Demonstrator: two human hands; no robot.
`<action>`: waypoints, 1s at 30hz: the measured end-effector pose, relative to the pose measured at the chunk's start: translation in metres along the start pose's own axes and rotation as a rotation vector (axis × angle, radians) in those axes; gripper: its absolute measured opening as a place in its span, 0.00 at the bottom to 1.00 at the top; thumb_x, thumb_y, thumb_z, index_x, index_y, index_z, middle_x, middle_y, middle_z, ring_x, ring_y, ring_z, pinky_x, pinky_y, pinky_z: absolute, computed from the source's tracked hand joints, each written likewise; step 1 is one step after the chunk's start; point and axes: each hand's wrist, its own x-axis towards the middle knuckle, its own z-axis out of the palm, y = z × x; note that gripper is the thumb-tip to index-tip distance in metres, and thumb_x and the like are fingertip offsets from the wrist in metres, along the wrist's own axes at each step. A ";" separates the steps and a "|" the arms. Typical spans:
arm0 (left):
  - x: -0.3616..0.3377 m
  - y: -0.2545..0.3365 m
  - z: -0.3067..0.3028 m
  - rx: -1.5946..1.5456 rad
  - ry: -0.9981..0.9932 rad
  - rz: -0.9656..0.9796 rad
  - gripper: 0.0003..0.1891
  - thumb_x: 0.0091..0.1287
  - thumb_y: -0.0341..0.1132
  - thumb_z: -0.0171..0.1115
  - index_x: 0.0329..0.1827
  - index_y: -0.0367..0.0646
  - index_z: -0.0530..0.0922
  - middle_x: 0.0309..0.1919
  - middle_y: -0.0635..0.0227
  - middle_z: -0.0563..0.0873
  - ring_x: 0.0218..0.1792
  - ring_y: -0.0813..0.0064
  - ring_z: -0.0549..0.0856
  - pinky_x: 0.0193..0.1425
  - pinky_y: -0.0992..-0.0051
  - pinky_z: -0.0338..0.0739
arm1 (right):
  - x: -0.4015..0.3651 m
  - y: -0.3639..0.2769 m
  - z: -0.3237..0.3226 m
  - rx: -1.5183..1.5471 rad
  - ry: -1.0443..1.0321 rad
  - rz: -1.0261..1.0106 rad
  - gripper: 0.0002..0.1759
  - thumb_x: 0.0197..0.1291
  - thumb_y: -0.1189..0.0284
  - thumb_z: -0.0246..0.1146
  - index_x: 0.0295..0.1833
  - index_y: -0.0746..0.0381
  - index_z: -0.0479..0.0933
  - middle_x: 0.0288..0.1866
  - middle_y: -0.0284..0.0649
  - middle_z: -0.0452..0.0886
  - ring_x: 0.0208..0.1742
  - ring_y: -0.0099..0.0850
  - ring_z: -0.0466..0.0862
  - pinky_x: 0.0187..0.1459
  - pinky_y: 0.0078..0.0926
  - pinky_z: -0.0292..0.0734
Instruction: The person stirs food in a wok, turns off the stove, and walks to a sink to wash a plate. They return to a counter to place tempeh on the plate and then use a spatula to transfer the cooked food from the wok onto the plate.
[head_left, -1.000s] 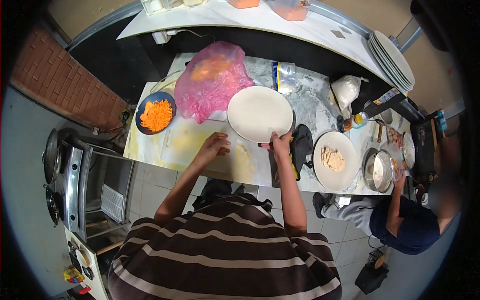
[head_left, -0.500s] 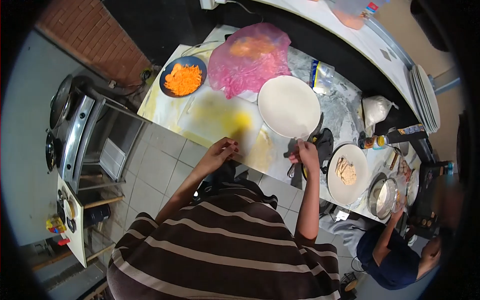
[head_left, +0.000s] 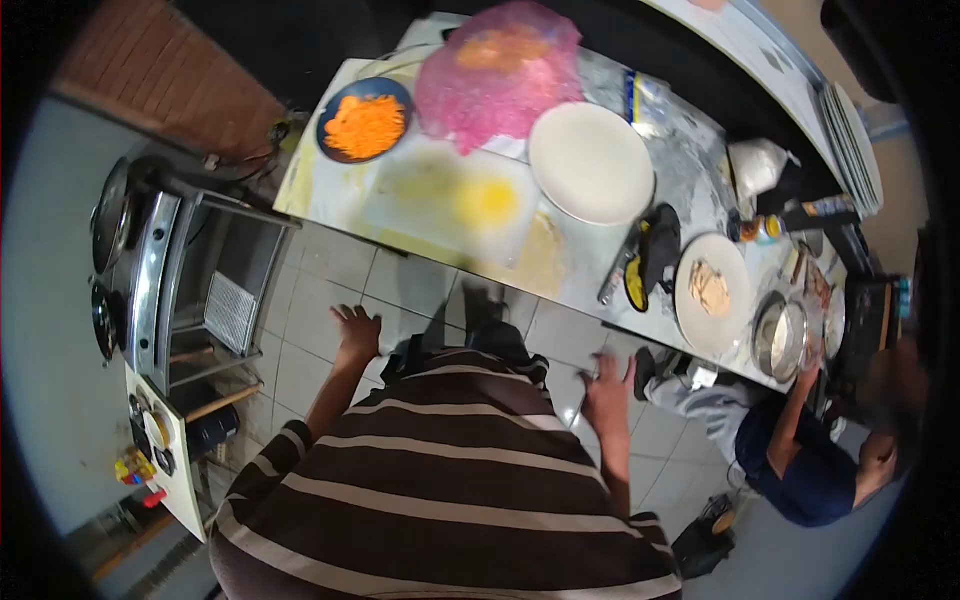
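My left hand [head_left: 356, 333] is in the air over the floor, short of the counter's front edge, fingers spread and holding nothing. Nothing is in my right hand [head_left: 607, 392] either; its fingers point up and apart, below the counter edge. On the counter [head_left: 400, 215], yellow stains mark the pale surface. A bare white oval plate [head_left: 592, 163] lies beyond them. To the left stands a dark blue bowl [head_left: 322, 128] of shredded orange food, which looks like carrot. A pink plastic bag [head_left: 497, 90] sits behind, its contents only dimly visible.
A black-and-yellow object [head_left: 657, 255] lies near the counter edge, beside a second plate [head_left: 738, 275] with a beige heap. Farther right, a co-worker in dark blue [head_left: 785, 450] reaches to a metal bowl [head_left: 800, 340]. A stove [head_left: 150, 280] stands at left.
Both hands have drawn back from the counter toward my body and moved apart, fingers spreading. The view has shifted, so the counter sits higher in it.
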 end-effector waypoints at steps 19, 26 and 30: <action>-0.140 -0.081 0.101 -1.404 0.173 0.258 0.22 0.72 0.45 0.61 0.60 0.38 0.75 0.50 0.51 0.83 0.45 0.60 0.87 0.49 0.67 0.80 | 0.002 -0.222 0.080 -0.383 0.131 -0.744 0.14 0.65 0.74 0.61 0.55 0.61 0.77 0.66 0.47 0.72 0.63 0.47 0.74 0.63 0.40 0.70; -0.103 -0.046 0.069 -1.280 0.011 0.395 0.19 0.73 0.40 0.60 0.60 0.37 0.75 0.48 0.61 0.85 0.42 0.73 0.85 0.47 0.75 0.78 | -0.019 -0.017 0.065 1.016 0.346 0.240 0.15 0.71 0.65 0.58 0.58 0.60 0.74 0.42 0.41 0.82 0.37 0.33 0.84 0.37 0.31 0.80; -0.079 0.003 0.043 -1.302 0.134 0.400 0.21 0.75 0.44 0.58 0.61 0.36 0.75 0.50 0.58 0.85 0.44 0.72 0.85 0.49 0.72 0.78 | -0.043 0.140 0.020 1.480 0.877 0.462 0.17 0.71 0.63 0.59 0.57 0.63 0.72 0.37 0.42 0.80 0.32 0.35 0.84 0.32 0.33 0.83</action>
